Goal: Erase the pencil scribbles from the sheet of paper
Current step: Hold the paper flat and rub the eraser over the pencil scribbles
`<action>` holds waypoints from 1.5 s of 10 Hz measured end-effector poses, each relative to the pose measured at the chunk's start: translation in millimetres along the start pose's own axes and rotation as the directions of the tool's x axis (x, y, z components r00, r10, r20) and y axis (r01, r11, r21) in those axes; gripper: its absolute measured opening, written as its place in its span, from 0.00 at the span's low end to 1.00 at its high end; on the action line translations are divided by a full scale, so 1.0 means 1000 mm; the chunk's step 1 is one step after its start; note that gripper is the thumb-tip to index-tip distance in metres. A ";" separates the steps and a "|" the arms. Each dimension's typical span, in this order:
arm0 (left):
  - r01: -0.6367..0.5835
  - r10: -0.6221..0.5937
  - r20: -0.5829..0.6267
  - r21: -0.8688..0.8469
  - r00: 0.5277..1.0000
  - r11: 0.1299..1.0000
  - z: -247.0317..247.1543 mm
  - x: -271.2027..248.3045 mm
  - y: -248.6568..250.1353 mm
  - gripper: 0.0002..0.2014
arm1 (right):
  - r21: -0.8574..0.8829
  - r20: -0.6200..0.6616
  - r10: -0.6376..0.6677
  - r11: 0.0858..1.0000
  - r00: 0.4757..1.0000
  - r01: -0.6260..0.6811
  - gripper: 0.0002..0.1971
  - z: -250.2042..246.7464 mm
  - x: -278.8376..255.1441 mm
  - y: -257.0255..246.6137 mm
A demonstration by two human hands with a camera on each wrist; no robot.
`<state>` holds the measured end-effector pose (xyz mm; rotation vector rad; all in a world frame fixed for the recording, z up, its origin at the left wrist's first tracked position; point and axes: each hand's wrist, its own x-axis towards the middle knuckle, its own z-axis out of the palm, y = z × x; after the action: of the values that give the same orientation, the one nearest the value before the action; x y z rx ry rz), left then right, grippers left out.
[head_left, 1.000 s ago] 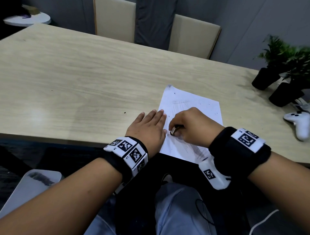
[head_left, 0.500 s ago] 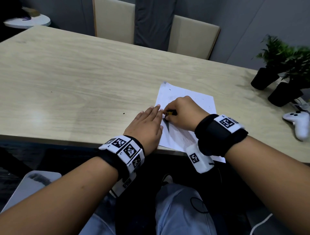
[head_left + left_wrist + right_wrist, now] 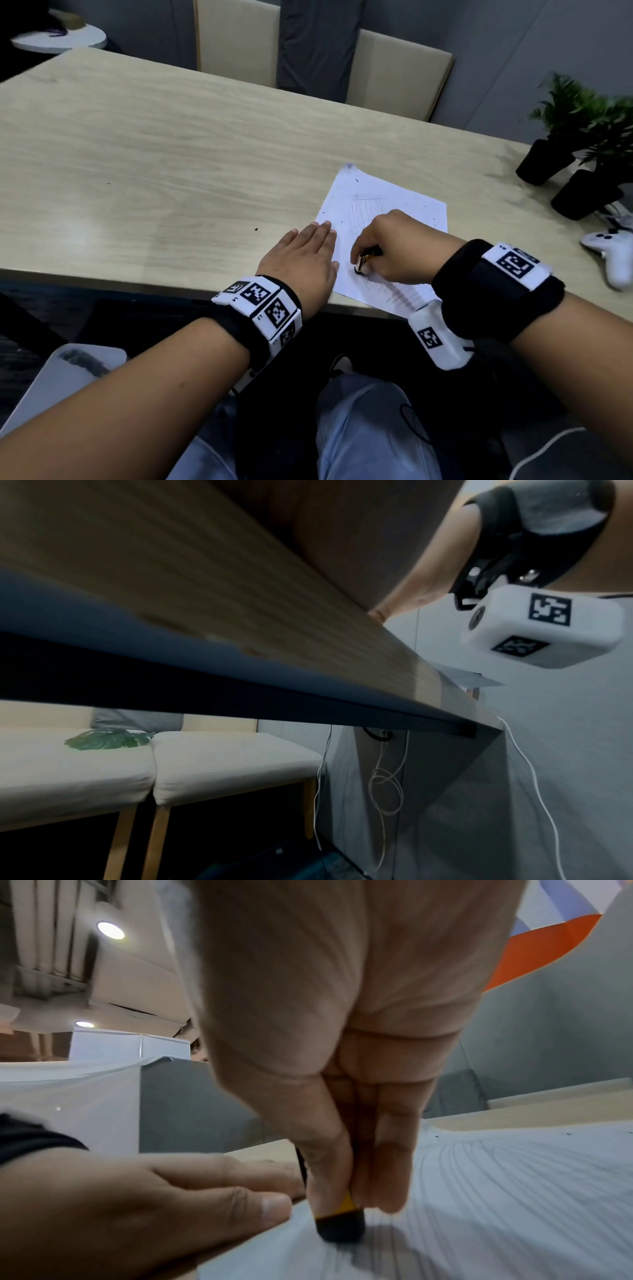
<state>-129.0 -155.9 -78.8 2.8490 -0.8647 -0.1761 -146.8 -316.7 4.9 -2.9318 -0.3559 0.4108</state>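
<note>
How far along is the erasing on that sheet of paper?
Roughly midway, it seems. The far part of the paper shows only faint lines, so it looks mostly rubbed out. The right hand pinches an eraser against the sheet while the left hand lies flat at its edge. Darker pencil scribbles near the table edge are left.

Plants (image 3: pixel 582 137) + controller (image 3: pixel 613 255), table's (image 3: pixel 171 154) rt.

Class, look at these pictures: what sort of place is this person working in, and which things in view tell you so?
Probably an office break room or meeting corner. A long wooden table stands against a padded bench seat, two potted plants sit at its far end, and a white game controller lies beside them.
</note>
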 end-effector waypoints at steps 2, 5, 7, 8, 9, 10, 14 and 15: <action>0.004 -0.004 -0.004 -0.014 1.000 1.000 -0.001 0.000 0.000 0.29 | 0.054 -0.159 -0.028 0.998 0.987 0.037 0.11 0.008 0.016 -0.002; 0.001 -0.001 0.000 -0.015 1.000 1.000 -0.001 0.001 0.000 0.29 | -0.020 -0.001 0.000 1.000 1.000 0.000 0.11 0.003 -0.004 0.002; 0.000 0.000 -0.015 -0.045 1.000 0.999 -0.001 0.001 -0.001 0.28 | 0.026 -0.143 -0.047 0.998 0.989 0.051 0.09 0.008 0.016 -0.011; 0.000 -0.001 -0.003 -0.037 1.000 0.999 -0.001 0.002 0.000 0.28 | 0.023 -0.087 -0.043 0.999 0.995 0.045 0.11 0.009 0.005 -0.008; 0.002 -0.002 0.004 -0.023 1.000 1.000 -0.001 0.002 -0.001 0.28 | -0.002 -0.017 -0.035 0.999 0.999 0.035 0.12 0.006 -0.008 -0.004; -0.008 0.008 0.016 -0.015 1.000 1.000 -0.002 0.001 -0.001 0.30 | 0.040 -0.061 -0.009 0.999 0.998 0.012 0.12 0.008 -0.007 -0.002; -0.002 0.002 0.046 0.008 0.999 1.000 -0.002 0.002 0.000 0.31 | 0.019 -0.022 -0.006 1.000 1.000 0.007 0.13 0.012 -0.021 0.008; 0.000 0.000 0.044 0.006 0.999 1.000 -0.002 0.003 -0.001 0.31 | 0.038 -0.004 0.004 0.999 1.000 -0.004 0.12 0.010 -0.021 0.006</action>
<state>-125.8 -155.9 -77.0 2.8608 -0.8754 -0.2376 -167.5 -326.6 -0.2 -2.8969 -0.3374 0.4070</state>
